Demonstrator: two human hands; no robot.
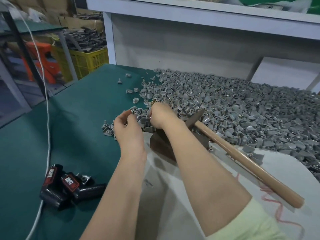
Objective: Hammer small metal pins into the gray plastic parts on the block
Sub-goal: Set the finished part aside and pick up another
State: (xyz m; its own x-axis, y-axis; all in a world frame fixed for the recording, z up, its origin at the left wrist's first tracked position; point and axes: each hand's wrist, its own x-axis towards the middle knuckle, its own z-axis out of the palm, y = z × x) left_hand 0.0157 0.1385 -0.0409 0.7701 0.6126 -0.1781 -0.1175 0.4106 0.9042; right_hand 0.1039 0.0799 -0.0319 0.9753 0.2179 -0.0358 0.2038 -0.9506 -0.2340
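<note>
- Centre of frame: two bare hands work at the near edge of a heap of gray plastic parts [242,108] on a green table [78,118], above a dark block [160,147] that sits under the right wrist
- The right hand [159,116] has its grip curled down among the parts at the block's far side; whether it has hold of one cannot be told
- The left hand [129,130], just to its left, shows a half-curled grip, thumb and forefinger drawn close; anything pinched there, a pin perhaps, is too small to see
- The hammer [242,159] lies unheld, its head just beside the right forearm, its wooden handle running toward the lower right of the frame
- The right hand is plainly the nearer to it, and would likely have to reach back toward the lower right along that handle to take it up
</note>
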